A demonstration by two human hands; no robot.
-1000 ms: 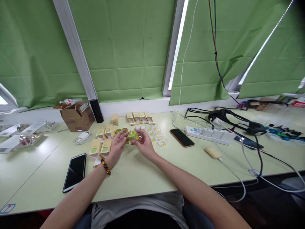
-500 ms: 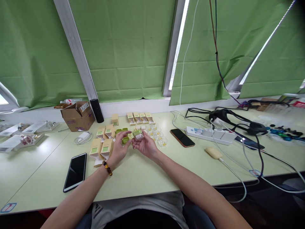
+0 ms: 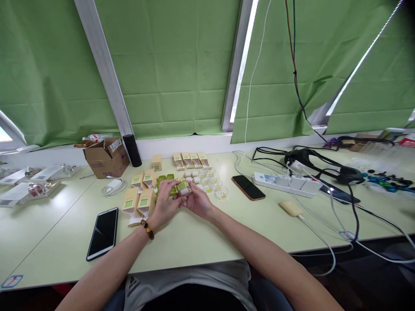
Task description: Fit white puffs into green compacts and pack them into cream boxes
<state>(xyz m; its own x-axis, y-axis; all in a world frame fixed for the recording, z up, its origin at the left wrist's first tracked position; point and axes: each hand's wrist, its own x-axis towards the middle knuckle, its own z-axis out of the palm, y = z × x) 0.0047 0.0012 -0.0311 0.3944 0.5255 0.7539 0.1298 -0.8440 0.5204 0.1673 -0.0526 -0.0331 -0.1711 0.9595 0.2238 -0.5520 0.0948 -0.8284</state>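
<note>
A small square green case [image 3: 183, 188] with a pale pinkish face is held tilted just above the table. My right hand [image 3: 199, 202] grips it from the right. My left hand [image 3: 164, 203], with a beaded bracelet at the wrist, closes on its left side, fingertips and thumb against it. Behind my hands lie more green cases [image 3: 166, 177], partly hidden by my left fingers. Several small white and pinkish rolls [image 3: 192, 174] lie just beyond the held case. To their right stand clear plastic cups [image 3: 221, 192] with yellow centres.
Cream cartons [image 3: 146, 201] stand left of my hands, with another row [image 3: 191, 160] at the back. A white-edged phone [image 3: 103, 234] lies front left and a dark phone [image 3: 248, 187] right. Beyond it are a power strip [image 3: 283, 182] and cables. An open cardboard box [image 3: 106, 159] stands back left.
My left hand has moved right and closed onto the green case. The case has come slightly left and lower and turned, baring the white rolls behind it.
</note>
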